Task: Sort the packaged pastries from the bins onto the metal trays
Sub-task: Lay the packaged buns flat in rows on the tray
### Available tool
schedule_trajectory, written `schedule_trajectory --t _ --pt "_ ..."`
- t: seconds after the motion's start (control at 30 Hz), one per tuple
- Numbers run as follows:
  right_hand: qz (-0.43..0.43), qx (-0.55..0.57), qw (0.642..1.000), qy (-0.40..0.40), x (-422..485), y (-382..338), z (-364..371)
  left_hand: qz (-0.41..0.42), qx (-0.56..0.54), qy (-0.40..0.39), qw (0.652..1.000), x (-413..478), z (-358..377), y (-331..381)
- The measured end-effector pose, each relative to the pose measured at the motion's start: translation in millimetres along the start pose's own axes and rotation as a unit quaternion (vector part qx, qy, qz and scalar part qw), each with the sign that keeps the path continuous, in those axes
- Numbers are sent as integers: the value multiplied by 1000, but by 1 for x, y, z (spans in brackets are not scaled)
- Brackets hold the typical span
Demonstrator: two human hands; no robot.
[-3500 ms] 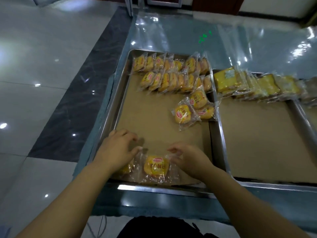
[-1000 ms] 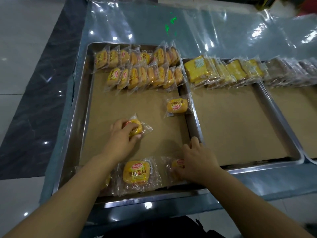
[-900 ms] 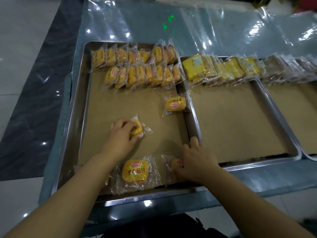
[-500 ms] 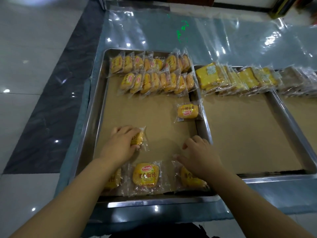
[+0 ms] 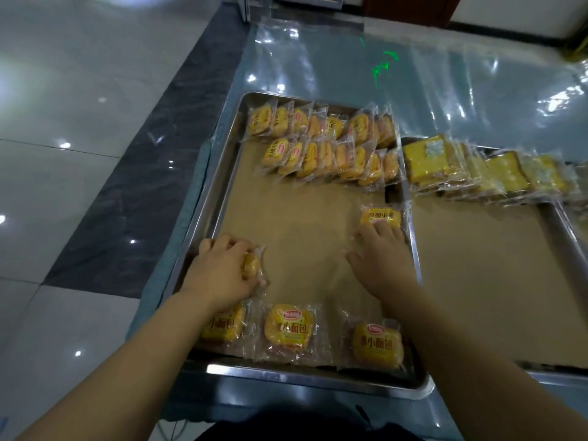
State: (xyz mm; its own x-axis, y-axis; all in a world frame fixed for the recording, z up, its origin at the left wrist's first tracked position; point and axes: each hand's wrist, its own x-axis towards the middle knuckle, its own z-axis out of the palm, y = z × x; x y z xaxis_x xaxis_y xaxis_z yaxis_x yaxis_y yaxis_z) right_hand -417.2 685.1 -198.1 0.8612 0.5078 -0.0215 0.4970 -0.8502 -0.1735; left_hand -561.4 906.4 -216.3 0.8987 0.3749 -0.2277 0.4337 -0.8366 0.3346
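A metal tray (image 5: 203, 218) lined with brown paper holds two back rows of small yellow packaged buns (image 5: 324, 144). Along its near edge lie three more wrapped buns, one on the left (image 5: 224, 326), one in the middle (image 5: 289, 329) and one on the right (image 5: 377, 346). My left hand (image 5: 219, 275) is closed over a wrapped bun (image 5: 251, 265) near the tray's left side. My right hand (image 5: 381, 259) stretches forward with fingers spread, its fingertips touching a lone wrapped bun (image 5: 380, 216) by the tray's right wall.
A second lined tray (image 5: 560, 230) to the right carries a row of packaged yellow cake slices (image 5: 483, 170) along its far end. Clear plastic sheeting (image 5: 413, 78) covers the table behind. Glossy tiled floor (image 5: 79, 122) lies to the left.
My right hand left the near-right bun and reached forward to the lone bun by the right wall. My left hand pulled its bun toward the tray's left side.
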Motion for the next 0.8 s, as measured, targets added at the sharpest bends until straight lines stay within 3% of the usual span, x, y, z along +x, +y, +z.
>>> schedule_trajectory --t 0.1,0.27,0.4,0.57,0.63,0.73,0.8 --pt "24 -48 998 44 18 13 -3 2 11 50 999 6 -4 4" --pt "67 -56 993 -75 44 21 -2 3 -25 81 996 14 -3 9" --pt "-27 20 993 -112 44 11 6 3 -40 66 997 15 -2 7" --pt "-171 170 955 -171 28 -16 3 3 -53 41 998 10 -2 -1" --pt "-183 181 956 -143 20 -22 4 7 -64 37 997 7 -3 -3" --pt "-118 79 989 -39 11 -26 11 15 -69 43 997 2 -5 -5" --pt "-36 49 997 -52 6 -28 15 29 -55 43 997 -3 -4 -7"
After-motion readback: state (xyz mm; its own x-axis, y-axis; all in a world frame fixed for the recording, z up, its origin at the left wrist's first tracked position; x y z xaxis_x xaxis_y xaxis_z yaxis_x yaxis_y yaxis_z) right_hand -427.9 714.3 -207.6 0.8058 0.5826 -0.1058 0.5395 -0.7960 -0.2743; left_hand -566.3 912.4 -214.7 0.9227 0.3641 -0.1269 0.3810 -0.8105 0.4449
